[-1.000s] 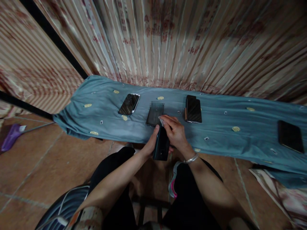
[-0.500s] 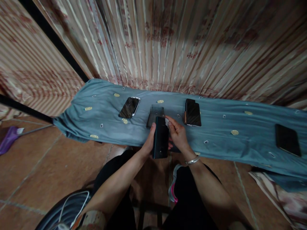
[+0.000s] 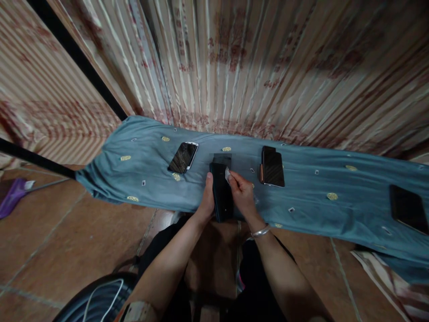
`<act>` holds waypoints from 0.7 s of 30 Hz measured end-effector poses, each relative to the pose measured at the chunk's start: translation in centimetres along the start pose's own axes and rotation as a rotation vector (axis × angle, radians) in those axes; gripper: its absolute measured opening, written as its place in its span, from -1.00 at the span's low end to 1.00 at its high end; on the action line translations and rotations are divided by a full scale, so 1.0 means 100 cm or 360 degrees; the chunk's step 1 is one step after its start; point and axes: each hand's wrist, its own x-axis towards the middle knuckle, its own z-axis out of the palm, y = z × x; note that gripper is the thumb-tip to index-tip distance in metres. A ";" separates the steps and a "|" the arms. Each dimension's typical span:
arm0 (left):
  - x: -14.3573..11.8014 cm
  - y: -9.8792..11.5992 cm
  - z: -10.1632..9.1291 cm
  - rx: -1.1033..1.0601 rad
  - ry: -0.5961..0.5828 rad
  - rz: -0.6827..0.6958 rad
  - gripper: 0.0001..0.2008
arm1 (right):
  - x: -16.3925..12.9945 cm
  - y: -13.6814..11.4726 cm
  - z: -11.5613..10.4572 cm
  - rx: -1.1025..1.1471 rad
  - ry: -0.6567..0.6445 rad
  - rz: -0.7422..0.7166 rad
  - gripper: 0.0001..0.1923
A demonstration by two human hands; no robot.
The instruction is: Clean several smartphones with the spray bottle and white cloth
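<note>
My left hand [image 3: 206,197] is closed around the left side of a dark smartphone [image 3: 222,194], which it holds upright over the front edge of the cloth. A small whitish piece, like a tissue or wipe [image 3: 227,173], is pinched in my right hand [image 3: 242,193] against the phone's upper right edge. Most of my left fingers are hidden behind the phone. Just beyond it, a dark flat thing [image 3: 224,158], partly covered by the phone and partly blurred out, lies on the teal patterned cloth [image 3: 150,170].
Left of my hands, a black phone [image 3: 181,157] overlaps a white one [image 3: 193,156]. To the right lie overlapping dark phones [image 3: 273,167], and another phone [image 3: 409,208] is farther right. A pleated curtain [image 3: 217,67] hangs behind; a black pole [image 3: 80,58] slants at left.
My right hand has shifted slightly left and down, bringing the whitish piece onto the phone's upper right edge. The whole view has tilted a little, so the cloth sits lower.
</note>
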 end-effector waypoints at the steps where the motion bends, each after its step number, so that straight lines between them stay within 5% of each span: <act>1: 0.001 0.002 -0.002 -0.0017 0.0001 -0.0007 -0.42 | -0.001 0.000 0.003 -0.0004 0.0006 -0.0021 -0.64; 10: 0.002 0.008 -0.006 -0.0135 0.0085 -0.0060 -0.46 | -0.002 0.000 0.008 -0.0181 0.0093 -0.0293 -0.73; 21: 0.005 -0.001 0.002 -0.0304 -0.0112 -0.0058 -0.47 | -0.001 -0.016 0.005 -0.0385 0.0108 -0.0534 -0.67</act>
